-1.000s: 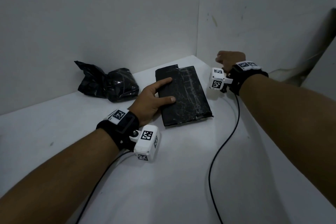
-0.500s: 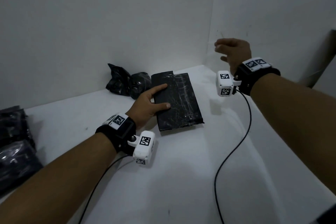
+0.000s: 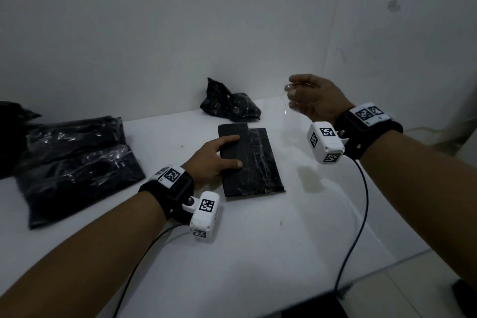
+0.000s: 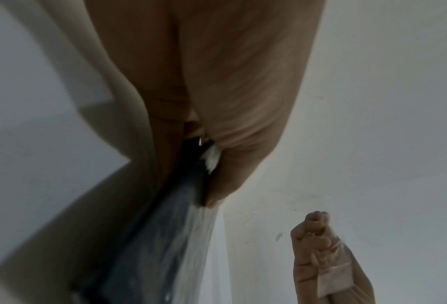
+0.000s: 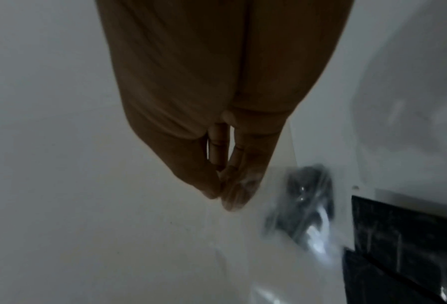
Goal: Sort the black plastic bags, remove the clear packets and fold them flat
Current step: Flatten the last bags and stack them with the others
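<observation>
A flat folded black bag (image 3: pixel 255 162) lies mid-table. My left hand (image 3: pixel 219 155) rests on its left edge, index finger and thumb stretched out on top; the left wrist view shows the bag (image 4: pixel 165 226) under the palm. My right hand (image 3: pixel 309 98) hangs in the air to the right of and above the bag. It pinches a thin clear packet (image 3: pixel 287 100) between thumb and fingertips. The packet (image 4: pixel 334 273) drapes down over the fingers and shows in the right wrist view as a glossy sheet (image 5: pixel 277 185).
A crumpled black bag (image 3: pixel 229 106) sits against the back wall. A pile of black bags (image 3: pixel 74 162) lies at the table's left. Walls close the back and right. Two black cables (image 3: pixel 356 227) trail off the white table (image 3: pixel 258 253) toward its front edge.
My right hand has lifted from the far right corner of the table and now hangs higher, with the clear packet in it. The left hand stays on the flat bag. The view swung left.
</observation>
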### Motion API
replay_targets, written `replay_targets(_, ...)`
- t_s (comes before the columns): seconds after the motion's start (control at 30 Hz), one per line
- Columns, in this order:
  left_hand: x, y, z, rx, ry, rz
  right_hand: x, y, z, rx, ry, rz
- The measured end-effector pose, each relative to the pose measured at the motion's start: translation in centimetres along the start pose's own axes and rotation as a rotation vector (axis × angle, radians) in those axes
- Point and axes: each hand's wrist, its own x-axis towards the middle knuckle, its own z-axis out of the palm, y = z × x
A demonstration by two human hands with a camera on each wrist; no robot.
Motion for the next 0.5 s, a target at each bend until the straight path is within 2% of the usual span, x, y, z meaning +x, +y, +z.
replay_targets(0.13,-2.0,0.0,-1.2,0.169,0.024,-0.075,-1.8,1.5,3.4,0.036,-0.072,0.084)
replay_targets(0.23,-2.4,1.1,-2.0,0.547,0.049,-0.088,-2.7,2.5,5.7,0.028,-0.116,0.106)
replay_targets(0.3,-2.3,1.5,-2.6,0.72,0.036,-0.107,-3.0,2.9,6.6,0.015,-0.134,0.115)
replay_targets(0.4,-2.5,1.4,-3.4,0.824,-0.03,-0.118,-3.3,3.2,7.5,-0.029,-0.149,0.133)
replay_targets(0.5,-3.1,1.8,-3.6,0.787,-0.094,-0.117,-3.2,3.3,8.0,-0.051,-0.16,0.144)
